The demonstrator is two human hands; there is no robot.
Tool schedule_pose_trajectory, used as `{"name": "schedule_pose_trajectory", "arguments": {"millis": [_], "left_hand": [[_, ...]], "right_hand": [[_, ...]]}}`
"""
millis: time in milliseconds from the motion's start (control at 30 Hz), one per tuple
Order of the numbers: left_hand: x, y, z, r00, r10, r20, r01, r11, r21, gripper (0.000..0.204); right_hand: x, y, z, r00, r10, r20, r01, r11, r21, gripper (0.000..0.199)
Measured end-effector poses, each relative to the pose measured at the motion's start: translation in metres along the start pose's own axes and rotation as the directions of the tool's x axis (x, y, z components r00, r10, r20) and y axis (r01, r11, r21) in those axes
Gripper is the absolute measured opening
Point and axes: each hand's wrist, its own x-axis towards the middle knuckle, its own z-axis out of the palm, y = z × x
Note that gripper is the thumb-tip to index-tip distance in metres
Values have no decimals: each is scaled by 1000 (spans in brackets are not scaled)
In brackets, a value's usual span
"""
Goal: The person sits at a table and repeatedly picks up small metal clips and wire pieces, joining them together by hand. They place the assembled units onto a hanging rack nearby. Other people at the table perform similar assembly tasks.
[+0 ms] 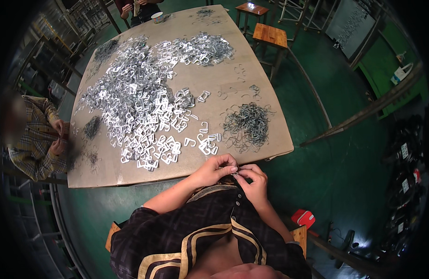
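Observation:
At the table's near edge, my left hand (pixel 215 169) and my right hand (pixel 253 181) meet over my lap. Their thumbs and fingertips are pinched together around something small and dark, too small to make out. A dense heap of shiny silver metal hooks (pixel 135 100) spreads over the table's left half. A few loose silver hooks (pixel 208 144) lie just beyond my left hand. Beyond my right hand sits a tangled pile of thin, dark, bent wire clips (pixel 248 124).
The brown-topped table (pixel 196 169) has a second bank of silver hooks (pixel 200 49) farther back. A person in a plaid shirt (pixel 37 139) works at the left, another person (pixel 137 9) at the far end near a cup (pixel 157 17). Wooden stools (pixel 269 35) stand at the right.

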Motion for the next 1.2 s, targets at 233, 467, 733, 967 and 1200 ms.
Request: {"name": "schedule_pose_trajectory", "arguments": {"millis": [233, 467, 733, 967, 1200], "left_hand": [[-10, 9, 9, 987, 163, 3, -161, 969, 190, 11], [-17, 7, 19, 962, 258, -87, -228, 939, 258, 13], [-25, 13, 18, 923, 385, 13, -361, 853, 377, 13], [-31, 12, 20, 944, 331, 1, -309, 880, 360, 9], [-28, 6, 18, 939, 344, 1, -319, 872, 371, 9]], "right_hand": [[-9, 12, 1, 999, -35, -12, 35, 999, -27, 14], [1, 17, -14, 996, -82, 46, 80, 996, 50, 14], [56, 39, 21, 919, -300, 254, 377, 858, -349, 32], [77, 54, 65, 829, -360, 428, 541, 712, -448, 27], [83, 69, 69, 812, -439, 384, 583, 630, -513, 17]]}}
